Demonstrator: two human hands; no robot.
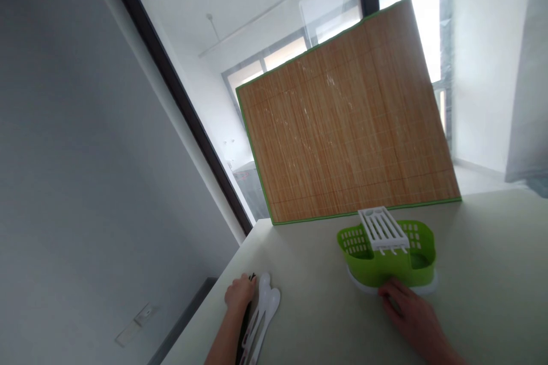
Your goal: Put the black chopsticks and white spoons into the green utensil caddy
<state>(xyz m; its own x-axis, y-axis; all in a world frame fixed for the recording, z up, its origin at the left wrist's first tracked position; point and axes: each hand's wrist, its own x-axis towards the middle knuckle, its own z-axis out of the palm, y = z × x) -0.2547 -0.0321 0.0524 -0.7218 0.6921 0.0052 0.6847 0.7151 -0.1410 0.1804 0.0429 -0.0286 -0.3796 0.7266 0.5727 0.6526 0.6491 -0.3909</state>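
Green basket (pixel 372 271) is sitting near the bench's (pixel 317 313) far edge, white slotted rack (pixel 384 229) lying across its top; I'm not making out contents. My right hand (pixel 409 311) is touching its lower front, grip unclear. Near the left edge, my left hand (pixel 240 292) is curling at a black item (pixel 245 328), hold unclear, beside white spoons (pixel 270 303). Bamboo mat (pixel 346 120) is standing before the window (pixel 265 5); grey wall (pixel 85 125) left.

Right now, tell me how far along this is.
Looks done: the white rack set across the green basket. In hand: left hand at a dark item, right hand at the basket's white base. Apparently left: white utensils lying outside the basket.
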